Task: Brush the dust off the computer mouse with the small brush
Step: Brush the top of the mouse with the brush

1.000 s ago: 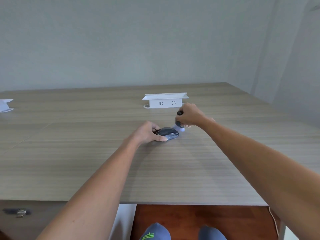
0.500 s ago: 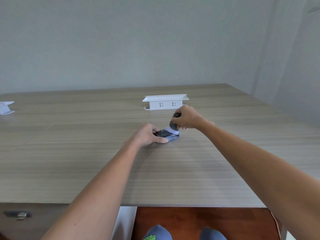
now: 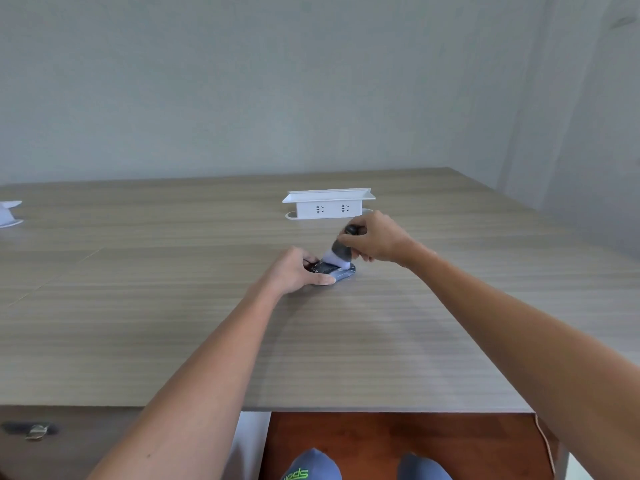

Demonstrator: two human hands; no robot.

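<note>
At the far left edge of the tabletop [image 3: 173, 341] I see one small white object [image 3: 8, 213], cut off by the frame so I cannot tell what it is. Below it, under the tabletop's near edge, one metal drawer handle [image 3: 33, 430] shows on a dark front. Moving toward the middle, my left hand [image 3: 298, 270] lies on the wood with its grip closed around the left end of the one dark mouse [image 3: 334, 270], thumb along the near side, fingers over the far side; that hand hides part of the mouse. The mouse rests flat near the centre of the tabletop. Directly above it is the one small brush [image 3: 341, 251], tilted, its pale bristles touching the top of the mouse. My right hand [image 3: 377, 242] pinches the brush's dark handle from the right, grip pressed tight on it. Just behind the hands stands one white socket box [image 3: 329, 204] with two outlets on its front face and a flat tray-like top; I see nothing in it. At the bottom, two grey socked feet [image 3: 311, 467] show over a red-brown floor [image 3: 381, 434].
</note>
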